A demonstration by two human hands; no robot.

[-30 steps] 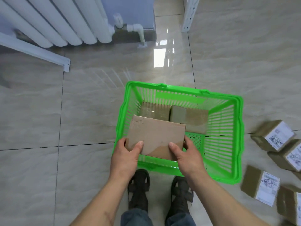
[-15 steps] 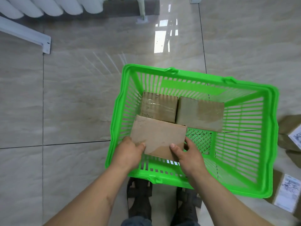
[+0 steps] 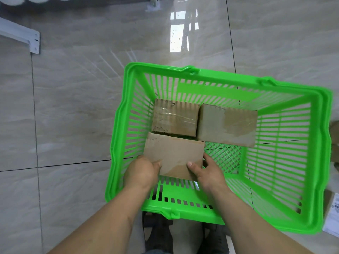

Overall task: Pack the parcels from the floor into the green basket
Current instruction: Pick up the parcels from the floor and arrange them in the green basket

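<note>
A green plastic basket (image 3: 320, 162) stands on the tiled floor in front of me. Two brown cardboard parcels lie side by side at its far end: a taped one (image 3: 175, 119) on the left and a larger one (image 3: 227, 125) on the right. Both my hands hold a third brown parcel (image 3: 174, 154) inside the basket's near left corner. My left hand (image 3: 142, 171) grips its near left corner, and my right hand (image 3: 209, 171) grips its near right corner, thumb on top.
Parcels with white labels lie on the floor at the right edge, one (image 3: 333, 213) near the basket's near right corner, another (image 3: 334, 129) farther back. A white metal bracket (image 3: 27, 40) sits at the upper left. My feet (image 3: 159, 233) stand just behind the basket.
My hands have lowered the held parcel deeper into the basket's near left corner. The view has moved closer to the basket.
</note>
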